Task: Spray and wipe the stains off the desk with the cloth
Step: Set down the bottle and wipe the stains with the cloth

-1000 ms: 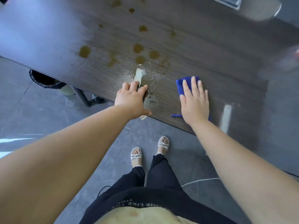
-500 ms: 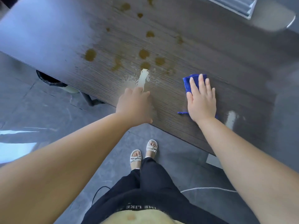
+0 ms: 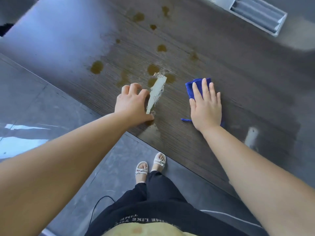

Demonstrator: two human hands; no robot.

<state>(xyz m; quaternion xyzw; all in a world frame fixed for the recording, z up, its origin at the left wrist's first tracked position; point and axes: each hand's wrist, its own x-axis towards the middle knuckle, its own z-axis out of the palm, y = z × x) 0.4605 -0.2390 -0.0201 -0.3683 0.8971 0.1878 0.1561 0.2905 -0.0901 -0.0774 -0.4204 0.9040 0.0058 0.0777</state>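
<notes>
Several brown stains [image 3: 96,66] dot the dark wood-grain desk [image 3: 238,82], most of them beyond my hands. A pale wet streak [image 3: 156,94] glistens between my hands, near the front edge. My right hand [image 3: 206,108] lies flat, fingers straight, pressing the blue cloth [image 3: 194,86] onto the desk; the cloth sticks out past my fingertips and by my wrist. My left hand [image 3: 132,103] rests just left of the streak with bent, spread fingers and holds nothing. No spray bottle is in view.
A grey slatted metal tray [image 3: 259,14] sits at the desk's far right. The desk's front edge runs diagonally above my sandalled feet [image 3: 150,166] on the grey floor. A thin black cable [image 3: 100,203] lies on the floor by my legs.
My left hand has slid off the wet streak to its left, uncovering it. My right hand stays flat on the cloth, shifted only slightly.
</notes>
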